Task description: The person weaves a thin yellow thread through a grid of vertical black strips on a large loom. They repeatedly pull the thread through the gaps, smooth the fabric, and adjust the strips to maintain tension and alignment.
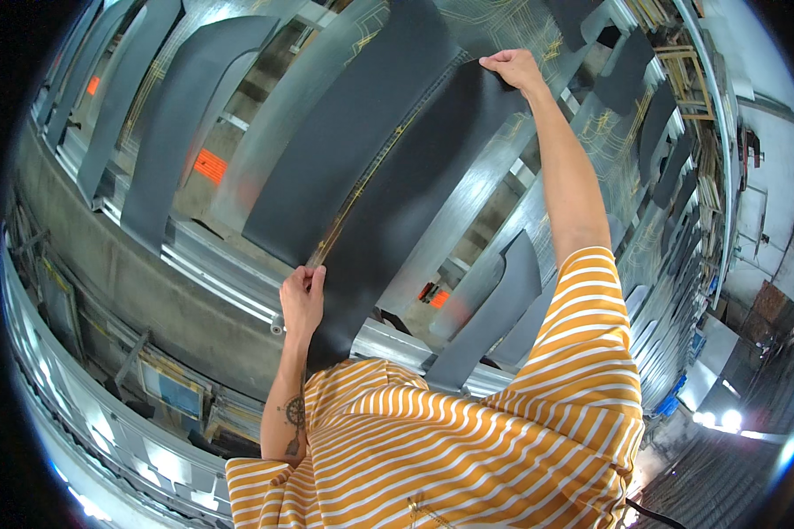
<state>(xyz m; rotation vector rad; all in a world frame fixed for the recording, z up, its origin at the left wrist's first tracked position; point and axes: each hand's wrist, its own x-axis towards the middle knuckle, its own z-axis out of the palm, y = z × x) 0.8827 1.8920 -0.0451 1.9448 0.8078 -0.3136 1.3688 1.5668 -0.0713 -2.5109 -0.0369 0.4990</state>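
Observation:
A large dark sheet panel (423,178) stretches between my hands over a pale flat board marked with yellow lines (364,192). My left hand (303,297) pinches its near left edge between thumb and fingers. At the far end, my right hand (513,68) grips a corner, with the arm stretched out. Left of the held panel lies another wide dark panel (357,119); a narrow strip of yellow-lined board shows between the two. The underside of the held panel is hidden.
More dark cut panels (178,119) lie on similar boards to both sides. A metal rail (218,287) runs along the near edge, with orange pieces (210,166) on the floor between boards. Wooden frames (172,383) are stacked below, others (685,82) at upper right.

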